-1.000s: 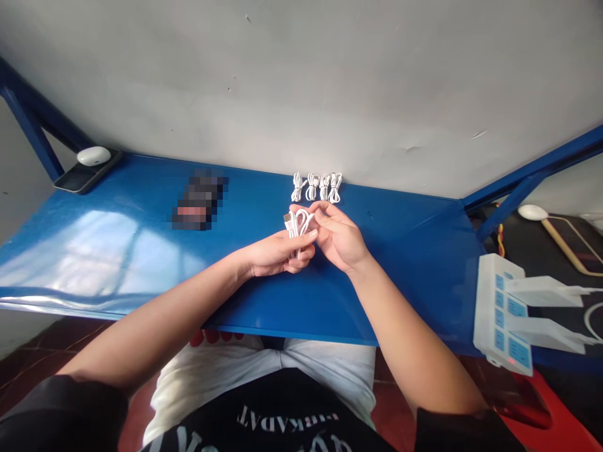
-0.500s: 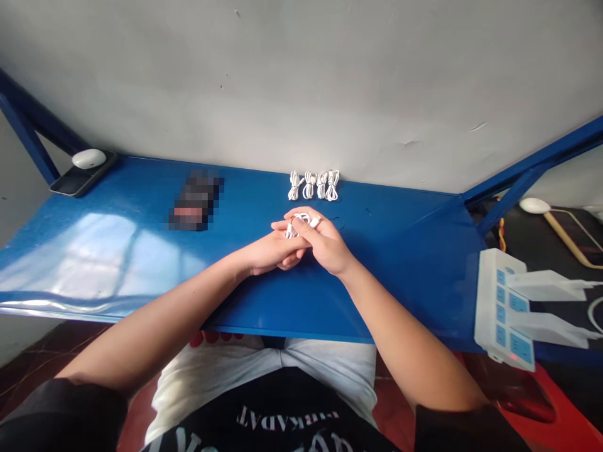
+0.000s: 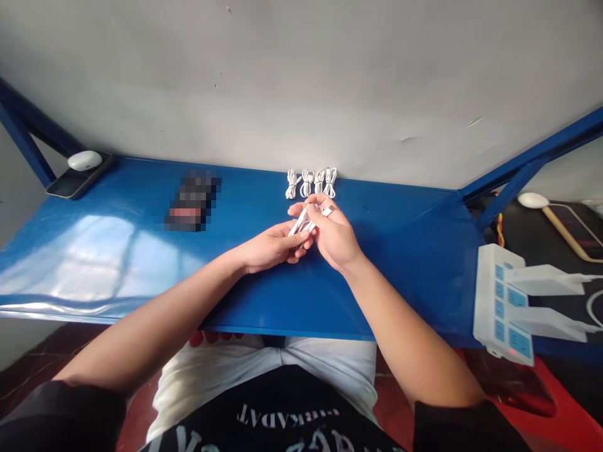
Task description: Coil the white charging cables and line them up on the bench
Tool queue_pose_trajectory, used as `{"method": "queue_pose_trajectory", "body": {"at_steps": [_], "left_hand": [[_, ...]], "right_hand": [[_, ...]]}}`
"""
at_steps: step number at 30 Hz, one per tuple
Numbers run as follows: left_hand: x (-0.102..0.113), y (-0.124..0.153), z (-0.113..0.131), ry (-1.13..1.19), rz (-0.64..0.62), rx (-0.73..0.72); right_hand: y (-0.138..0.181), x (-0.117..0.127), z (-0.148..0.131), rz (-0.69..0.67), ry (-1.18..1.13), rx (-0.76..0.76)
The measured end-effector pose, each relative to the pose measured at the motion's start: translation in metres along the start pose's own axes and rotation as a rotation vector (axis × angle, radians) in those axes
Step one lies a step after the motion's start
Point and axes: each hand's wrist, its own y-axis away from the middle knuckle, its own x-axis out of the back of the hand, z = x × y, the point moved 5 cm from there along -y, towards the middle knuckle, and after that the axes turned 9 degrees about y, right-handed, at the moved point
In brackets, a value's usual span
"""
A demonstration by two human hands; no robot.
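A white cable [image 3: 305, 224], folded into a bundle, is held above the blue table [image 3: 264, 301] between both hands. My left hand [image 3: 274, 246] is closed on its lower end, thumb lying along the strands. Around the upper end, my right hand [image 3: 335, 232] pinches the cable with thumb and fingers. Part of the bundle is hidden by the fingers. Just beyond the hands, several coiled white cables [image 3: 311, 183] tied with dark ties lie in a row near the wall.
A pixelated dark object [image 3: 193, 201] lies left of centre. A black tray [image 3: 78, 179] carrying a white rounded object [image 3: 85, 161] sits at the far left corner. On the right stands a white power strip [image 3: 490, 307] with plugged-in adapters, beside a phone [image 3: 577, 231].
The bundle has turned from a tucked coil to a slanted, stretched shape. My hands have drawn slightly apart, and the left thumb now presses on the strands.
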Motion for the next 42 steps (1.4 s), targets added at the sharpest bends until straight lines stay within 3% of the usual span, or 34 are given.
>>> {"method": "queue_pose_trajectory", "body": {"at_steps": [5, 10, 18, 28, 31, 35, 38, 42], "left_hand": [[-0.005, 0.001, -0.001, 0.030, -0.066, 0.026], [-0.004, 0.004, 0.001, 0.057, -0.142, 0.088], [0.005, 0.002, -0.004, 0.010, -0.134, 0.197], [-0.005, 0.005, -0.001, -0.051, -0.188, 0.148], [0.003, 0.000, -0.004, -0.202, -0.114, 0.070], [0.013, -0.003, -0.002, -0.428, 0.079, -0.040], [0.018, -0.002, 0.004, -0.503, 0.238, -0.112], [0.024, -0.002, 0.005, -0.341, 0.364, -0.091]], "right_hand": [[0.000, 0.004, 0.002, 0.014, -0.267, -0.155], [0.001, 0.009, -0.001, -0.033, -0.359, -0.224], [0.003, -0.001, 0.000, -0.093, -0.314, -0.190], [0.007, -0.011, 0.002, -0.064, -0.222, -0.136], [0.008, -0.013, 0.001, -0.121, -0.267, -0.163], [0.009, -0.015, 0.001, -0.140, -0.265, -0.167], [0.006, -0.009, -0.001, -0.043, -0.243, -0.075], [0.000, 0.005, -0.004, 0.133, -0.158, 0.072]]}}
